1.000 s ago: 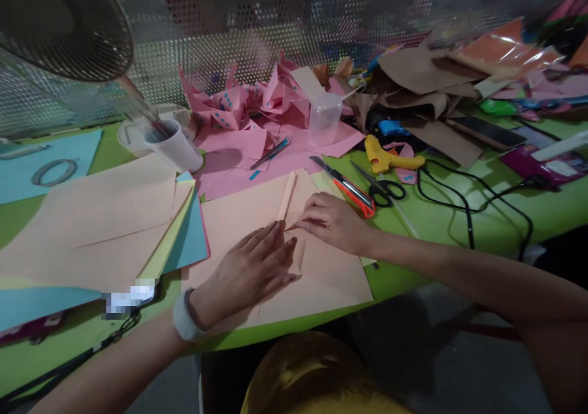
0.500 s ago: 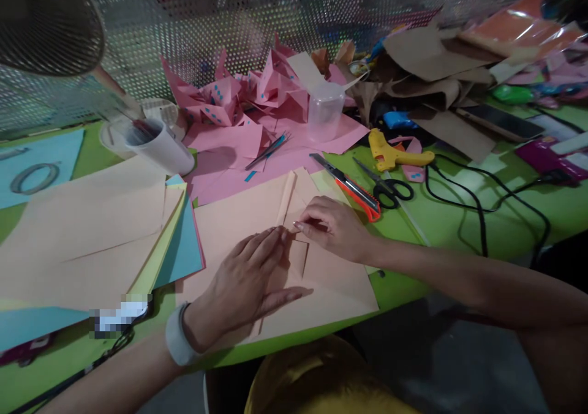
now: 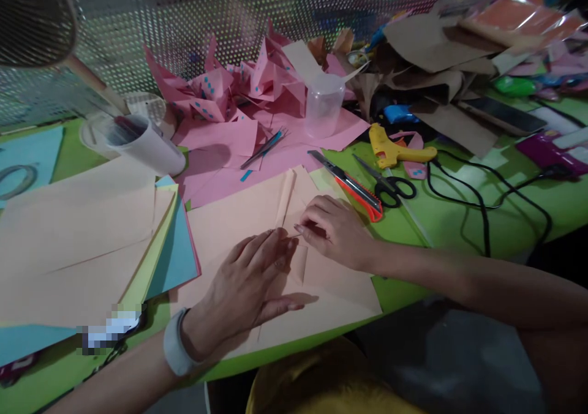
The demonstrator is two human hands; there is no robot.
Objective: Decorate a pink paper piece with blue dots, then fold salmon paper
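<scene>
My left hand (image 3: 245, 273), with a pale band on its wrist, is over a peach paper sheet (image 3: 340, 297). Its fingers are stretched out and the thumb is spread apart. Facing it, my right hand (image 3: 335, 233) has its thumb and forefinger pinched together at a folded part of the paper. A thin line shows at that pinch, too small to name. Above the hands a narrow rolled or folded peach strip (image 3: 285, 196) runs up the sheet. Part of the fold beneath my left fingers is hidden.
Right of the sheet lie an orange box cutter (image 3: 358, 196), black scissors (image 3: 392, 187) and a yellow glue gun (image 3: 397, 150) with its cord. Stacked coloured paper (image 3: 82, 230) is at left. Behind stand a white cup (image 3: 154, 147), a clear plastic cup (image 3: 323, 108) and folded pink paper (image 3: 215, 89).
My left fingers have lifted and curled slightly, and the thumb has shifted lower. My right hand keeps its pinch at nearly the same spot. The camera view has turned slightly.
</scene>
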